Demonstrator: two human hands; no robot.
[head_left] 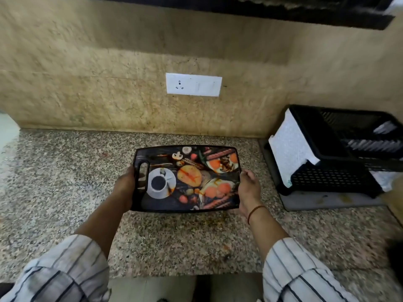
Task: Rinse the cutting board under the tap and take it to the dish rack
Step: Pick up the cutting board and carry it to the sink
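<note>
Black-rimmed plastic cutting board point(187, 178) with printed food picture, held level above speckled granite counter point(65, 171), 2 hands' fingers closed on its short ends: left hand point(125, 186), right hand point(248, 185). No tap visible; black dish rack point(331, 177) right. Probably carrying; next, tilting into rack.

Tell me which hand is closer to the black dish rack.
Right. The right hand grips the cutting board's right edge, the side facing the dish rack but apart from it. The left hand holds the opposite, handle end, a board's length farther away.
</note>
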